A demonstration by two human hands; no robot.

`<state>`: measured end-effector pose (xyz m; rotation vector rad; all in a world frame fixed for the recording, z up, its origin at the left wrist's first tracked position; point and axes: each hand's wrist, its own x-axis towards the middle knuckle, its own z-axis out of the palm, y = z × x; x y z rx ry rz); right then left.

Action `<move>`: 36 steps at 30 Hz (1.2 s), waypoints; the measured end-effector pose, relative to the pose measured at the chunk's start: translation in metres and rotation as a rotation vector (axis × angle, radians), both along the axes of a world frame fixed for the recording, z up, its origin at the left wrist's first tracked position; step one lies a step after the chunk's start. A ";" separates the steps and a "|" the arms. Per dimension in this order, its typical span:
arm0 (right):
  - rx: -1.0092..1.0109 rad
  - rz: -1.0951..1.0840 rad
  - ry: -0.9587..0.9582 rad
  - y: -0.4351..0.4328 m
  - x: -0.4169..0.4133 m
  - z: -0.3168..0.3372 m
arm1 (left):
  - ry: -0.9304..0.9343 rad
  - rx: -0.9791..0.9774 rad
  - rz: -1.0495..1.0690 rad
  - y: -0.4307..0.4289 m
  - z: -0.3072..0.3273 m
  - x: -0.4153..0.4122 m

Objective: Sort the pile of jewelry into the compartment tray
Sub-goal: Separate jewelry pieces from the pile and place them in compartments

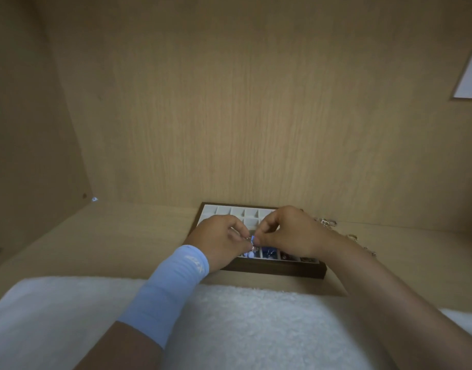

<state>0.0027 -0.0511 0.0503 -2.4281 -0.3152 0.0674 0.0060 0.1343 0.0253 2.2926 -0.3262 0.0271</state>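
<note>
while left hand (221, 237) and right hand (288, 233) pinch a small trinket (252, 244) over the tray (277, 271), it seems light, slippery; best pinched at its edge.

We see a left hand (221, 241), wearing a pale blue wristband (173, 284), and a right hand (288, 233) meeting over a wood-framed compartment tray (277, 271), both pinching a small piece of jewelry (252, 244) between their fingertips. The pile of jewelry (328, 222) lies at the tray's 2 o'clock, just beside it, and a fluffy white cloth (243, 329) spreads at its 6 o'clock.
</note>
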 end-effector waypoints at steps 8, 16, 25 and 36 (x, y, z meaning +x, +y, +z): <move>-0.206 -0.021 -0.136 0.009 -0.001 -0.009 | -0.202 0.172 -0.021 0.003 -0.005 -0.003; -0.323 0.055 -0.162 0.011 -0.004 -0.009 | -0.255 0.247 -0.107 0.011 -0.011 -0.005; -0.340 -0.005 -0.155 0.001 -0.008 -0.004 | -0.297 0.323 -0.107 0.014 -0.015 -0.001; -0.396 0.034 -0.193 0.002 -0.015 0.003 | -0.320 0.299 -0.203 0.010 -0.011 -0.010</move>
